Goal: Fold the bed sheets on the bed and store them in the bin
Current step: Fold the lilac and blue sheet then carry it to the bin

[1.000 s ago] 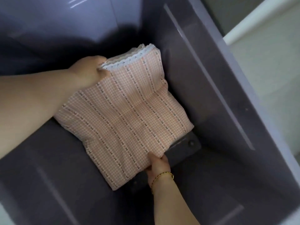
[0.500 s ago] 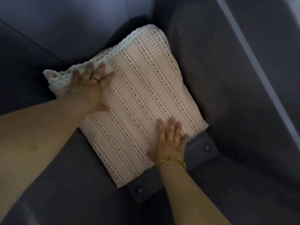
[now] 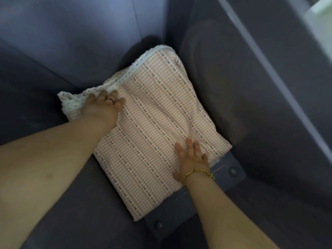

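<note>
A folded pink checked bed sheet (image 3: pixel 152 126) with a white lace edge lies flat on the bottom of the grey bin (image 3: pixel 224 78), pushed toward its far right corner. My left hand (image 3: pixel 103 108), wearing a ring, rests with straight fingers on the sheet's far left part near the lace edge. Flat on the sheet's near right corner lies my right hand (image 3: pixel 193 159), with a gold bracelet on the wrist. Both palms press the fabric down.
The bin's dark walls rise on all sides. A raised block with round studs (image 3: pixel 231 171) shows on the bin floor under the sheet's near edge. A pale strip of the room (image 3: pixel 321 8) shows beyond the rim at top right.
One second ago both hands gripped the sheet's edges and lowered it. Now the sheet lies on the bin floor and both hands lie flat on top of it.
</note>
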